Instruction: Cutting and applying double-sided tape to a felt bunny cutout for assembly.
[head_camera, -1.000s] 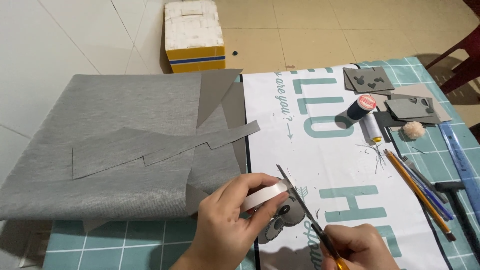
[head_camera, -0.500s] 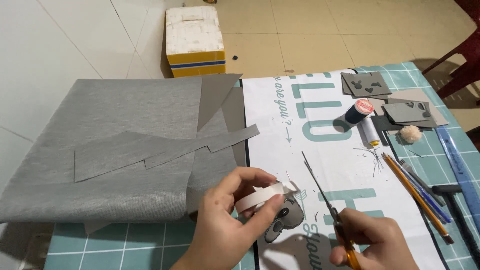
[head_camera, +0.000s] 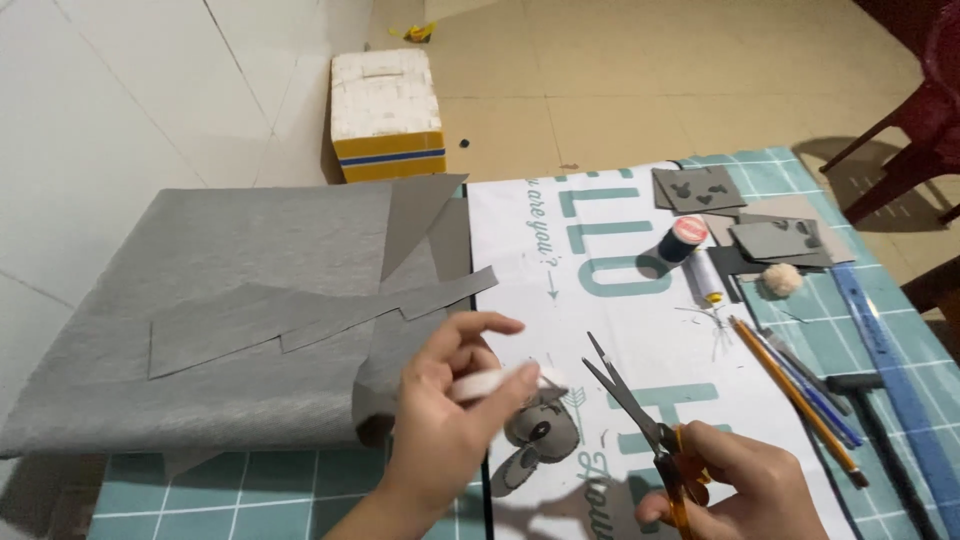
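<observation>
While both hands work low over the table, the left hand (head_camera: 445, 420) pinches one roll of white tape (head_camera: 500, 382), thumb below and fingers curled over it, the index finger lifted free. That roll looks flat and narrow, blurred, with a short loose end sticking out to the right. It hangs just above a small grey felt animal (head_camera: 535, 440) with dark eyes, lying on the white printed sheet (head_camera: 600, 290).

Close beside it, the right hand (head_camera: 735, 490) grips one pair of scissors (head_camera: 635, 420) by orange handles, fingers closed through the loops, blades spread apart and pointing up-left toward the tape without touching it.

Counting the rest: two spools of thread, one dark (head_camera: 682, 240) and one pale (head_camera: 708, 277); one fluffy pompom (head_camera: 782, 280); a bundle of pencils (head_camera: 795, 385), too overlapped to count; one blue ruler (head_camera: 890, 370); several grey felt scraps (head_camera: 735, 215) with cut-out holes. A big grey cloth (head_camera: 200, 300) covers the left side, its jagged offcuts lying on top. One white and yellow box (head_camera: 388, 115) stands on the floor beyond.
</observation>
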